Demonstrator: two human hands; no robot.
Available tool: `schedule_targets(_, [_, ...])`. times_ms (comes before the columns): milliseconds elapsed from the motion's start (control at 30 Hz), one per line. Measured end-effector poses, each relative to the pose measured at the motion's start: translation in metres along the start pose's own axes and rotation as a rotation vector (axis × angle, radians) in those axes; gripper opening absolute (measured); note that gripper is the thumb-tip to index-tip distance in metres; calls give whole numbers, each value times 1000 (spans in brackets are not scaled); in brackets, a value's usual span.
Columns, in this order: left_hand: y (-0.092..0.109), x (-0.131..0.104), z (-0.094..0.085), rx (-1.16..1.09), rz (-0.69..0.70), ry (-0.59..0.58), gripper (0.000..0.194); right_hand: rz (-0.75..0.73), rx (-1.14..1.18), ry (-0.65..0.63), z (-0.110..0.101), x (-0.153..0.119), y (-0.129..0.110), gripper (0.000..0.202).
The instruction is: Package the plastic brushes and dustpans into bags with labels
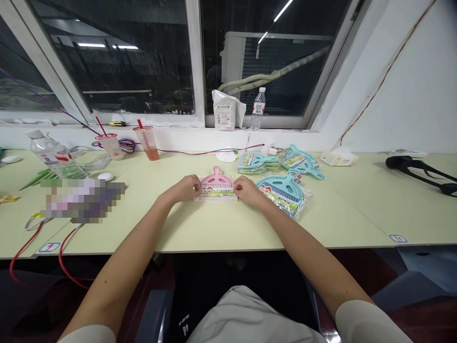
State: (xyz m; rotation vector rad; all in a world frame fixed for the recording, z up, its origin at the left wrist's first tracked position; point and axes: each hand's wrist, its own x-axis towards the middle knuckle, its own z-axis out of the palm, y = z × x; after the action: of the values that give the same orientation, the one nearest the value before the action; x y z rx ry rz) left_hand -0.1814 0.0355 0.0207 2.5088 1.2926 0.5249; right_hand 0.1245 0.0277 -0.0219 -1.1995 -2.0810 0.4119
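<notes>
A pink mini dustpan and brush set (216,183) in a clear wrapper lies on the table in front of me, its handle pointing away. My left hand (188,187) pinches the wrapper at its left edge. At the right edge my right hand (246,188) pinches it too, fingers closed. Just right of that hand lies a blue dustpan and brush set (283,190) in shiny wrapping, with a bit of pink handle showing by its own. Farther back are more wrapped sets, a blue and green pile (255,163) and a blue pile (302,162).
Two drink cups with red straws (147,143) and a large plastic bottle (53,155) stand at the left, near a blurred item (84,200) with red cables. On the sill are a small water bottle (258,109) and a white package (224,112). Black straps (421,174) lie at right.
</notes>
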Motion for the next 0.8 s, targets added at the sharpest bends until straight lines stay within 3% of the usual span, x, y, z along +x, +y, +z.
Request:
schedule_targets(233, [2,-2,-4,-14,16,-4,11,59,-2,12,0,1,3,14])
schedule_targets(433, [1,-4,-10,-84,-65,-8,10,114,-53,42,1,1,5,19])
schedule_targets(800, [2,-5,-12,-64,-126,-140,23,163,-101,-3,4,1,3,30])
